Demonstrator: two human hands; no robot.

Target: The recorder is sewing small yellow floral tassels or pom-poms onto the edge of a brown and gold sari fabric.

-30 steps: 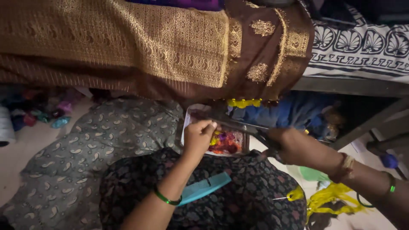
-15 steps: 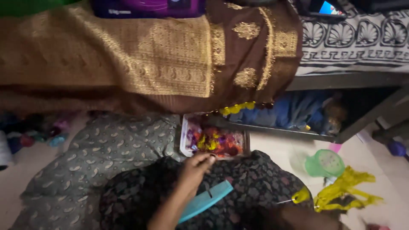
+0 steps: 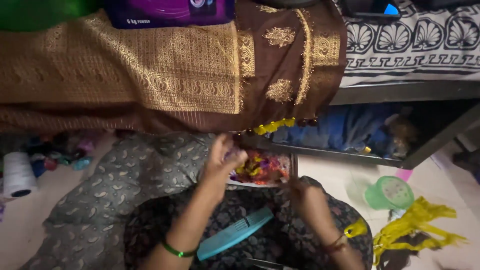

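Note:
A brown and gold woven cloth (image 3: pixel 165 75) hangs over a bed edge, with yellow and dark tassels (image 3: pixel 272 126) along its lower border. Below it a small tray of colourful bits (image 3: pixel 262 167) rests by my knees. My left hand (image 3: pixel 222 160) hovers at the tray's left edge with its fingers curled; it is blurred, and I cannot tell what it pinches. My right hand (image 3: pixel 305 197) is just below the tray's right corner, fingers drawn in, also blurred. A blue comb (image 3: pixel 235 232) lies on my lap between my forearms. A green bangle (image 3: pixel 175 249) circles my left wrist.
A white thread spool (image 3: pixel 19 174) stands on the floor at the left beside small coloured items. At the right lie a green lid-like container (image 3: pixel 390 192) and a yellow cloth strip (image 3: pixel 420 227). A metal bed frame (image 3: pixel 400 92) with a patterned sheet runs above.
The view has tilted up and to the left. My left hand has lifted from the lap to the tray's left edge. My right hand has come back into view by the tray's right corner.

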